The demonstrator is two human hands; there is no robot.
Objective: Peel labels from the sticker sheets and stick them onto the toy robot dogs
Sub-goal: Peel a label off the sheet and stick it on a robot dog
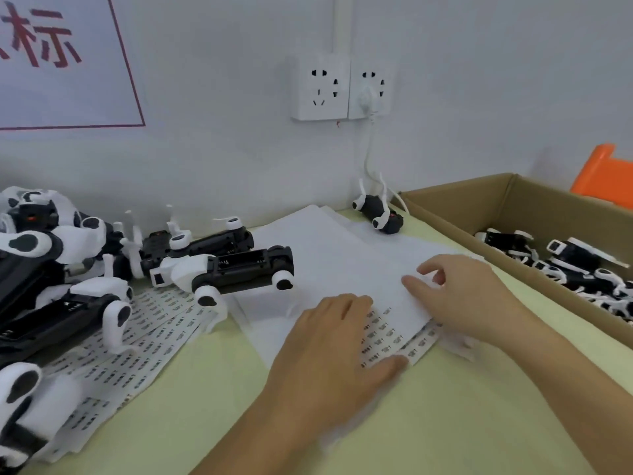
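A stack of white sticker sheets [329,262] lies in the middle of the table. Printed labels [383,332] show at its near edge. My left hand [329,354] lies flat on the sheets, fingers spread, thumb near the labels. My right hand [466,296] rests on the top sheet with fingers curled, its fingertips pinching at the paper. Several black-and-white toy robot dogs [226,265] lie belly-up at the left. One more dog [380,214] lies by the wall. More label sheets [137,347] sit under the left pile of dogs.
An open cardboard box [479,200] at the right holds several more toy dogs [582,265]. Wall sockets [322,87] with a plugged white cable [370,156] are behind the sheets. An orange object [603,173] stands at the far right. The tabletop [445,423] is pale yellow.
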